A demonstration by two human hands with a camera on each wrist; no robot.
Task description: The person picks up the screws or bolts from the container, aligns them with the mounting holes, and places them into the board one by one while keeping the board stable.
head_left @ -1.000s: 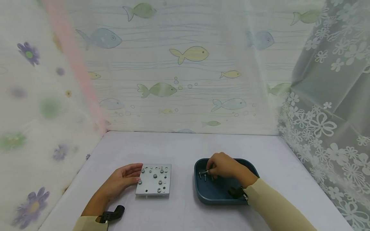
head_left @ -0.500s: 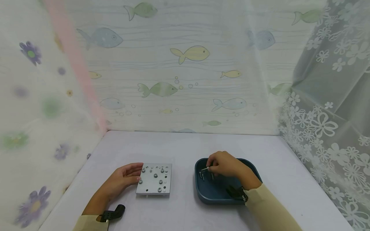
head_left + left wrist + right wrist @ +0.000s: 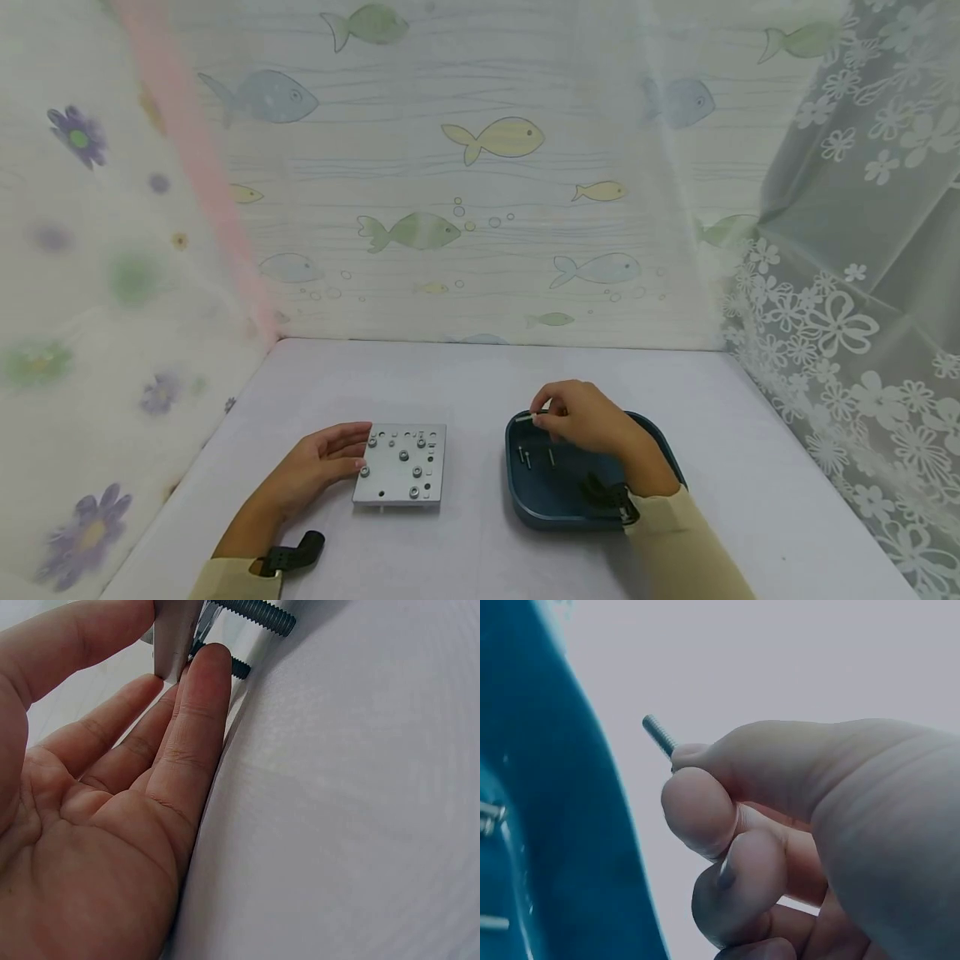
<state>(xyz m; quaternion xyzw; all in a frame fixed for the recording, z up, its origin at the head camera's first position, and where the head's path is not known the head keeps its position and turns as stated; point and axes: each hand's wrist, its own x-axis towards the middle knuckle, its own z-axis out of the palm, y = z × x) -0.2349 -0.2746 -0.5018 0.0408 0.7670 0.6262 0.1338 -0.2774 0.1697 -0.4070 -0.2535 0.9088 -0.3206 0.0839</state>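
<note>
My left hand (image 3: 318, 467) holds the left edge of a square metal plate (image 3: 390, 483) with holes and several bolts in it. In the left wrist view, the thumb and fingers lie on either side of the plate's edge, and threaded bolt ends (image 3: 259, 613) stick out below it. Over the far rim of a dark blue tray (image 3: 525, 508), my right hand (image 3: 588, 421) pinches a bolt (image 3: 658, 735) between thumb and index finger. Its threaded end points out past the fingertips; its other end is hidden by the fingers.
Loose bolts (image 3: 527, 460) lie in the left part of the tray, and another single bolt (image 3: 552, 457) lies to their right. Plate and tray stand apart on a white table (image 3: 480, 550). A printed curtain (image 3: 480, 275) hangs behind.
My right hand has lifted the bolt from inside the tray, up and away towards the far rim. The left hand and the plate have kept their places.
</note>
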